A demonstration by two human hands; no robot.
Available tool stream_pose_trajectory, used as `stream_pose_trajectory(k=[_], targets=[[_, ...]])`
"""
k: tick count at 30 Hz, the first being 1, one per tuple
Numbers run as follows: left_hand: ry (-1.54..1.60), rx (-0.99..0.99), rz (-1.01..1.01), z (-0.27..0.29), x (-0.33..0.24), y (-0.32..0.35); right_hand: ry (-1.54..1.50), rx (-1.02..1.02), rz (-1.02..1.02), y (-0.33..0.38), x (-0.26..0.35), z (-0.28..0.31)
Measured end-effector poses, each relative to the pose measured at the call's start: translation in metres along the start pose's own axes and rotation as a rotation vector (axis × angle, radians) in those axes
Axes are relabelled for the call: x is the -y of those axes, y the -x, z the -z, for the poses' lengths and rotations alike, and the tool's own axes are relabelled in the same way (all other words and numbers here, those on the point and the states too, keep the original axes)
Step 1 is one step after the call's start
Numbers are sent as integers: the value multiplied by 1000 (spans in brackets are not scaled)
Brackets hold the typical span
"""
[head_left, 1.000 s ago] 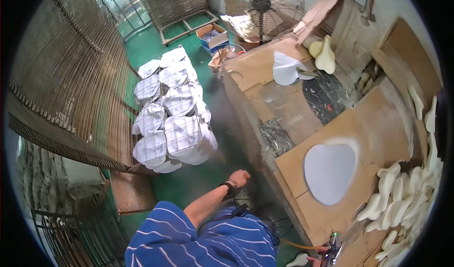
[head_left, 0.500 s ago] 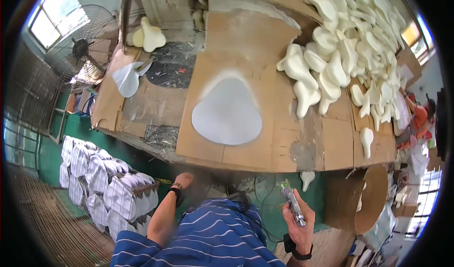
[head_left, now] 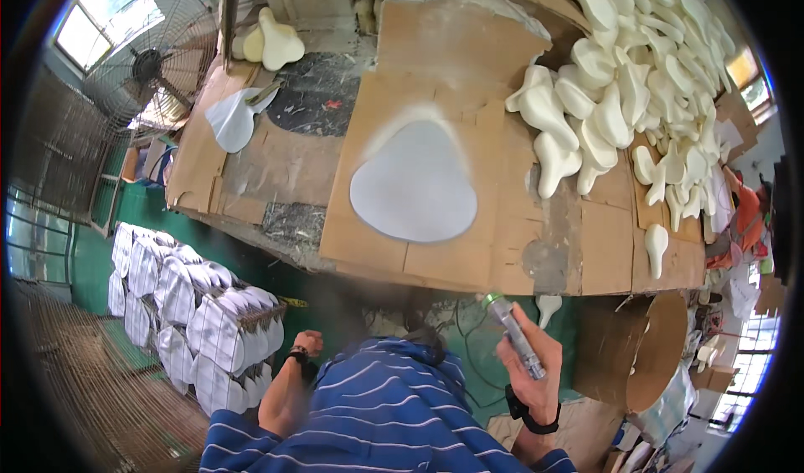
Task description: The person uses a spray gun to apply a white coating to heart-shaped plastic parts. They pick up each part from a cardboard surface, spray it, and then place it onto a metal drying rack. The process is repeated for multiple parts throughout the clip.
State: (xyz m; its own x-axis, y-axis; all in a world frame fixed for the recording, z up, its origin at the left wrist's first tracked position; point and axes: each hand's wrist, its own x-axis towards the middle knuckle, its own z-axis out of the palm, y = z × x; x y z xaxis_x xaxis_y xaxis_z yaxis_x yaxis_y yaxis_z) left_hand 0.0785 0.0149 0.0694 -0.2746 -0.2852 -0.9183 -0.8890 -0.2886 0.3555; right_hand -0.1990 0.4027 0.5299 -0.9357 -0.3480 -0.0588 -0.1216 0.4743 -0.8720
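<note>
My right hand point(head_left: 536, 356) is closed around a silver spray gun point(head_left: 517, 339) with a green ring near its front end. It is held in front of my body, just short of the table's near edge. My left hand point(head_left: 308, 342) hangs low beside my body, its fingers curled in and nothing visible in them. Before me a pale grey, rounded-triangular sheet point(head_left: 414, 184) lies flat on brown cardboard point(head_left: 356, 230). A whitish spray halo rims its far end.
Cream foam saddle pads point(head_left: 611, 117) are heaped at the table's far right. Another pale sheet point(head_left: 230, 121) and two foam pads point(head_left: 279, 42) lie at the left. A wire rack point(head_left: 213, 335) of white pieces stands lower left, a fan point(head_left: 147, 64) behind, a cardboard drum point(head_left: 607, 352) lower right.
My left hand has drawn back toward my body, fingers curled. My right hand, still gripping the spray gun, has risen slightly toward the table edge. The view has shifted a little.
</note>
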Motion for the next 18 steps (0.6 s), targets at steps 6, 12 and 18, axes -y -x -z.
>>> stream_pose_trajectory(k=[6,12,18], targets=[[-169,29,-250,-19,-22,-24,62,143,42,-1,12,-1],[147,293,-219,-15,-39,-46,59,137,40,9,11,4],[-50,130,-149,-29,-65,-21,74,109,-92,29,-2,22]])
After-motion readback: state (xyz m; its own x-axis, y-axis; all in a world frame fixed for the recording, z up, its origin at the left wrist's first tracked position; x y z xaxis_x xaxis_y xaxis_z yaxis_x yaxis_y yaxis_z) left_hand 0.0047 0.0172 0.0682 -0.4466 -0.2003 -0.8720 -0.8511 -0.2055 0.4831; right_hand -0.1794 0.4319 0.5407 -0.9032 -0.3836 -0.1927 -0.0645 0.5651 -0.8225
